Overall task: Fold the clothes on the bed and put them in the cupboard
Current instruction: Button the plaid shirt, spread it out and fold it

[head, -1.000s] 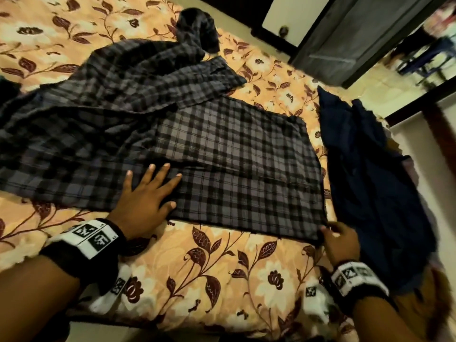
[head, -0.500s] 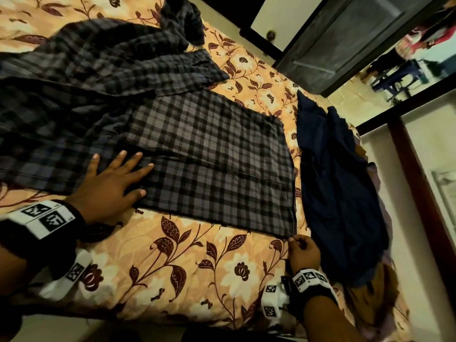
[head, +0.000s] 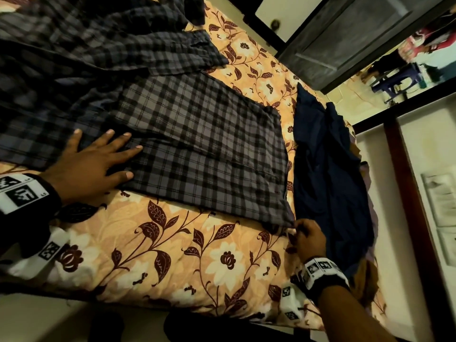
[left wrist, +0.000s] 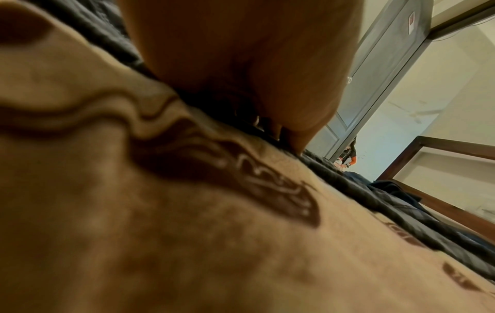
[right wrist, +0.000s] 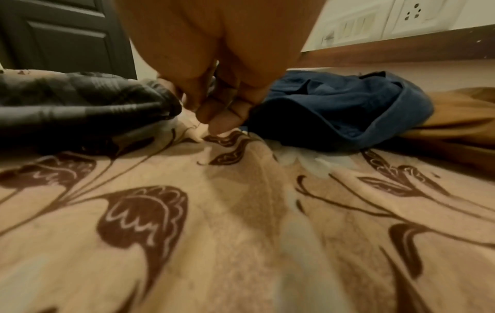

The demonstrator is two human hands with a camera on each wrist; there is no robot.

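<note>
While the far part of the checked shirt point(head: 202, 149) is cut off at the upper left of the head view, its folded portion is laid flat on the floral bedsheet point(head: 172, 255), long axis running left to right. It is pressed by the flat, spread left hand point(head: 91, 161). Whether its near right corner is pinched by the curled right hand point(head: 309, 236), beside a navy garment point(head: 328, 169), cannot be told.

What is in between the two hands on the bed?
Between the left hand and the right hand lies the checked cloth, spread flat on the flowery bedsheet; the head view shows it.
</note>
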